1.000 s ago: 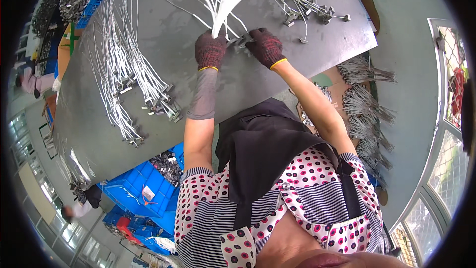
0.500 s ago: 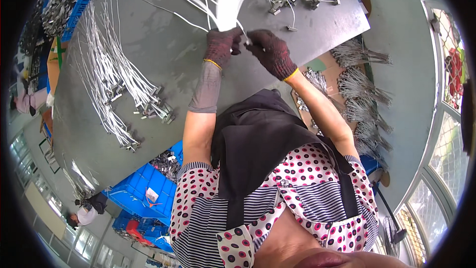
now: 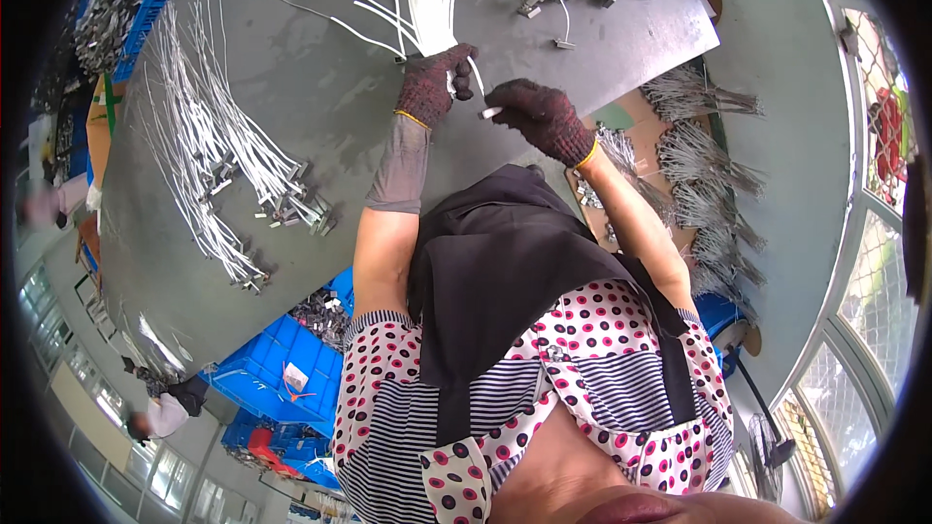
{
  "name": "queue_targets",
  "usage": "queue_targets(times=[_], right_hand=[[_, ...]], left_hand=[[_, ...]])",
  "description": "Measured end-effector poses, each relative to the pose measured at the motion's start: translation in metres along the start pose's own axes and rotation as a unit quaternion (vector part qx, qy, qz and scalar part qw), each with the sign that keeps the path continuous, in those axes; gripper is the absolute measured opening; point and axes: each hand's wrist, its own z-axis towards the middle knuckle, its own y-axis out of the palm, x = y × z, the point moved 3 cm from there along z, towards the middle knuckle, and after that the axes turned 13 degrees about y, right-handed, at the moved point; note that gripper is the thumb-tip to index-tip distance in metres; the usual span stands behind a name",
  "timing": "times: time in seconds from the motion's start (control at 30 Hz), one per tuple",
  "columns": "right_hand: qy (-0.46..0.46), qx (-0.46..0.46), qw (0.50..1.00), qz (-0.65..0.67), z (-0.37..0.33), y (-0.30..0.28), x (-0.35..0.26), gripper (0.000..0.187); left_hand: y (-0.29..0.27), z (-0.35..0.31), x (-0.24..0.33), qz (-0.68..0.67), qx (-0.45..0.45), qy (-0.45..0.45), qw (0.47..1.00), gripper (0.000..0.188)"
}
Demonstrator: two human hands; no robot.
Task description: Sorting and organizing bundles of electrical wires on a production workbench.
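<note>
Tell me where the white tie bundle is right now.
In the head view, the white tie bundle stands upright in the left hand over the far middle of the grey table, just left of the right hand.

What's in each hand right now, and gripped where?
The left hand grips a bundle of white ties at its lower end, strips fanning upward. The right hand pinches the end of one white tie pulled from that bundle.

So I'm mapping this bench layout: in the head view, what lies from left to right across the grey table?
Long fan of white cables with metal end clips → gloved left hand gripping a bunch of white cable ties → gloved right hand pinching a single white tie → grey wire bundles on cardboard.
</note>
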Motion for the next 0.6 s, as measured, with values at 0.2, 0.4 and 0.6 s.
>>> queue_targets(times=[0.2,0.4,0.6], right_hand=[[0.064,0.074,0.995,0.024,0.01,0.003,0.001,0.024],[0.082,0.089,0.984,0.133,0.023,0.009,0.002,0.026],[0.154,0.105,0.98,0.078,0.045,0.012,0.014,0.031]], left_hand=[[-0.002,-0.004,-0.003,0.049,-0.031,0.047,0.997,0.015],[-0.004,-0.009,0.009,0.182,-0.05,0.126,0.974,0.014],[0.006,-0.007,0.02,0.107,0.046,0.065,0.991,0.017]])
